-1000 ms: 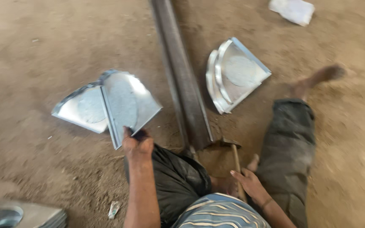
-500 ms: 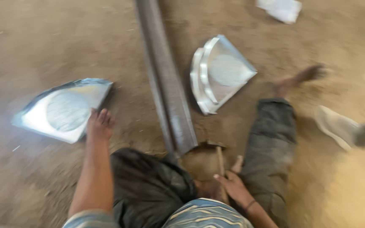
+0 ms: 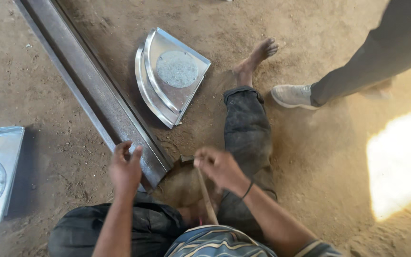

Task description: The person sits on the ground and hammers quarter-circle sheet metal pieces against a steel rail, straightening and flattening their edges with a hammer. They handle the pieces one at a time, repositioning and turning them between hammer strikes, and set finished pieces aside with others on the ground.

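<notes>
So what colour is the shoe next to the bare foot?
The shoe is pale grey-white and dusty, seen best in the head view; the foot lies beside it.

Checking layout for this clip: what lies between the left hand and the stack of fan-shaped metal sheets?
In the head view, the long steel beam lies between the left hand and the stacked sheets; beyond it, bare dirt.

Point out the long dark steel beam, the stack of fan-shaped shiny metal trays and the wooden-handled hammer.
long dark steel beam (image 3: 96, 90), head view, upper flat face.
stack of fan-shaped shiny metal trays (image 3: 177, 71), head view, round textured centre.
wooden-handled hammer (image 3: 207, 200), head view, handle below right hand (image 3: 220, 167).
</notes>
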